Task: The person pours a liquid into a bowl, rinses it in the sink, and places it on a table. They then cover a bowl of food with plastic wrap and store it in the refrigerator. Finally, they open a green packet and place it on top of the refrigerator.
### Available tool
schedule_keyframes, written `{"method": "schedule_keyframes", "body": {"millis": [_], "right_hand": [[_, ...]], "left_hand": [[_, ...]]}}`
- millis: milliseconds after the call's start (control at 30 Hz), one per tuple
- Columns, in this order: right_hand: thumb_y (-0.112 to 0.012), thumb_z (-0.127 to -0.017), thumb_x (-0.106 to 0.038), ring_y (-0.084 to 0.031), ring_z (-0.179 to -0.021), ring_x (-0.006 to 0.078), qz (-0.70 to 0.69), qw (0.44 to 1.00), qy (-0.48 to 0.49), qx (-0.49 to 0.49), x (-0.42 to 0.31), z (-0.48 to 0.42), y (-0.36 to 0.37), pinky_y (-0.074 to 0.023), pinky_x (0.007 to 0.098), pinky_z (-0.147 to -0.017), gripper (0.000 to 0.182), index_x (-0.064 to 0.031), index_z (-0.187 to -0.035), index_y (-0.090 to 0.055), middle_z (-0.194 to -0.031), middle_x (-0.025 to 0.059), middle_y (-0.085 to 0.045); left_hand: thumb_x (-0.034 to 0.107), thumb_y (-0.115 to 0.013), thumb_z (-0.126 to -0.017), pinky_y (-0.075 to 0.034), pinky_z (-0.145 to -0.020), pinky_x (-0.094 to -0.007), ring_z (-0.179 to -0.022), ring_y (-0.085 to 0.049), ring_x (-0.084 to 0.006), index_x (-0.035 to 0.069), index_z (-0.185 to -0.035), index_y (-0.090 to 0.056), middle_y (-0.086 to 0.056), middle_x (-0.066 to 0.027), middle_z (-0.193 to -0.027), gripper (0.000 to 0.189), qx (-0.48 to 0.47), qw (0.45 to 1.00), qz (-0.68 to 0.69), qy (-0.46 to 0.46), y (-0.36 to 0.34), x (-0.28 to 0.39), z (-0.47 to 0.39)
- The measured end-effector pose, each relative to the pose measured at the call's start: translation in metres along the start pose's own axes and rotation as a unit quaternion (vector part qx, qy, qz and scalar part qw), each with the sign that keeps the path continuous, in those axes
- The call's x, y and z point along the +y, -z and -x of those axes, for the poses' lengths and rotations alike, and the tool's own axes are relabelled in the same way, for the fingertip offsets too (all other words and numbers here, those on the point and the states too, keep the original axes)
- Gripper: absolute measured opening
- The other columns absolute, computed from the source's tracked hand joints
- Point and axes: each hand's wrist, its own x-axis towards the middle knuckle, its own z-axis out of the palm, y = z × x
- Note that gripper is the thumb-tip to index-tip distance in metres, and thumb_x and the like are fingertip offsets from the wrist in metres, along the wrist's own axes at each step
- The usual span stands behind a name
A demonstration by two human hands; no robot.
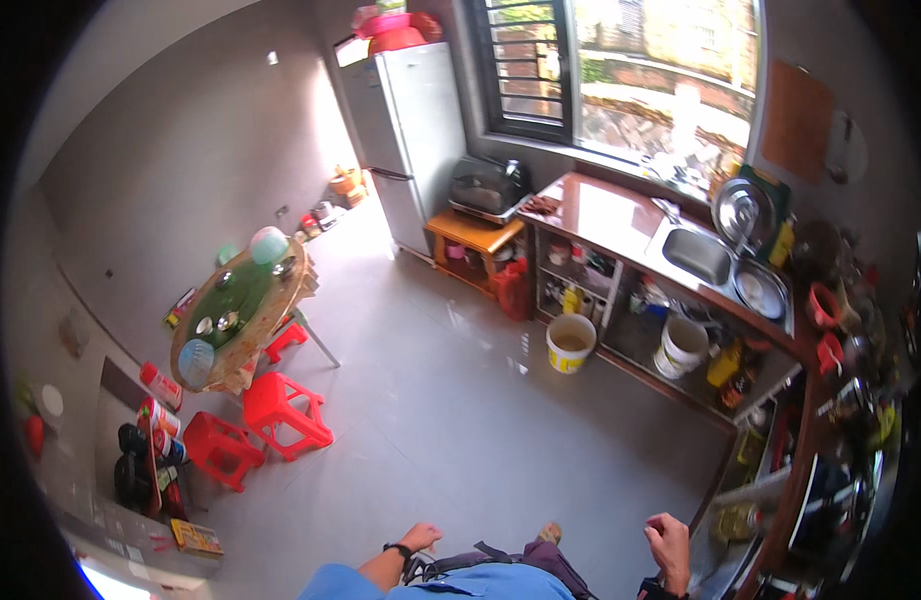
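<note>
My left hand (420,538), with a dark band at its wrist, hangs low in front of my body over the grey tiled floor (430,420). Its fingers are loosely curled, and I see nothing in them. Beyond it, to the left, stand two red plastic stools (284,412). At the lower right my right hand (669,551) is held out from my side with bent fingers and nothing visible in its grasp. Nearest to that hand is the low counter cabinet, where an oil bottle (733,523) stands on a shelf. Neither hand touches anything that I can make out.
A round table (227,292) bears bowls and mesh food covers. A refrigerator (411,135) stands at the back beside a wooden stand (471,231). White buckets (570,343) sit by the counter, which holds a steel sink (697,255). A yellow box (197,538) lies lower left.
</note>
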Motion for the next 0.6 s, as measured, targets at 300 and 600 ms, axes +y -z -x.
{"method": "schedule_keyframes", "body": {"millis": [300, 600], "right_hand": [[-0.067, -0.084, -0.010, -0.064, -0.082, 0.0343, 0.038, 0.934, 0.314, -0.167, -0.150, -0.256, -0.057, -0.0516, 0.0415, -0.071, 0.010, -0.0065, -0.092, -0.062, -0.085, 0.0133, -0.064], [-0.068, -0.083, -0.009, -0.067, -0.084, 0.0315, 0.058, 0.880, 0.379, -0.279, -0.263, -0.398, -0.164, -0.0543, 0.0399, -0.073, 0.017, -0.0064, -0.100, -0.065, -0.089, 0.0128, -0.067]], "left_hand": [[0.023, -0.062, -0.089, -0.050, -0.054, -0.0306, -0.060, -0.064, -0.0132, 0.003, -0.080, -0.072, -0.068, -0.0081, -0.069, 0.025, 0.115, 0.960, 0.134, 0.216, -0.029, -0.008, 0.046], [0.023, -0.061, -0.091, -0.050, -0.057, -0.0328, -0.064, -0.065, -0.0142, 0.002, -0.083, -0.072, -0.069, -0.0103, -0.072, 0.026, 0.180, 0.980, 0.042, 0.067, 0.020, 0.044, -0.067]]}}
